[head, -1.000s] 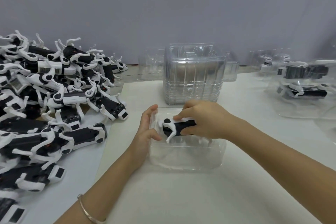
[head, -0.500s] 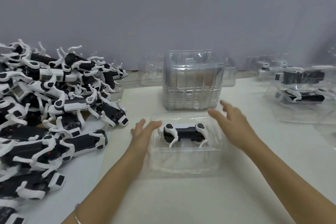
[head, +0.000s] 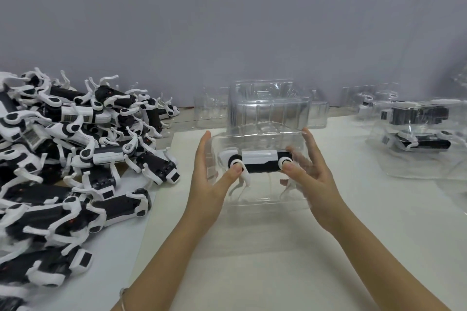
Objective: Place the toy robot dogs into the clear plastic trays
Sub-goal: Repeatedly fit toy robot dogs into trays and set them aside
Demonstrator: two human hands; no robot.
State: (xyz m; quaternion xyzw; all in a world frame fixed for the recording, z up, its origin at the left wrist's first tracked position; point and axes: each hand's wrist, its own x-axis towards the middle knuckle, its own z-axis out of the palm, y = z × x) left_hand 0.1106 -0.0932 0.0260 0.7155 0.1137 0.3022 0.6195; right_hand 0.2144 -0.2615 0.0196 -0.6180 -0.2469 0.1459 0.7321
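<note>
Toy robot dog (head: 261,164), black with a white back panel and white legs, sits inside a clear plastic tray (head: 262,200) at the centre of the frame. Its body lies crosswise and its legs point toward the tray's lower edge. Two bare hands hold the tray between them, apparently raised a little off the white bench (head: 278,267) and tipped toward the viewer. The left hand (head: 206,182) clasps the tray's left end — fingers straight and together along the side wall, thumb bent across the near face over the round white joint at the dog's left end. The right hand (head: 314,182) mirrors it at the right end, with fingers spread behind the plastic and thumb pressing over the dog's other round joint. A thin bracelet (head: 123,298) circles the left wrist at the bottom edge. Just behind the held tray stands a stack of empty clear trays (head: 267,106). The left third of the frame is filled by a heap of loose robot dogs (head: 75,159), legs sticking out every way. At the right edge, well apart from the hands, filled trays (head: 417,134) rest on the bench — dark dog bodies show through the plastic. A plain grey wall (head: 227,20) runs behind everything.
</note>
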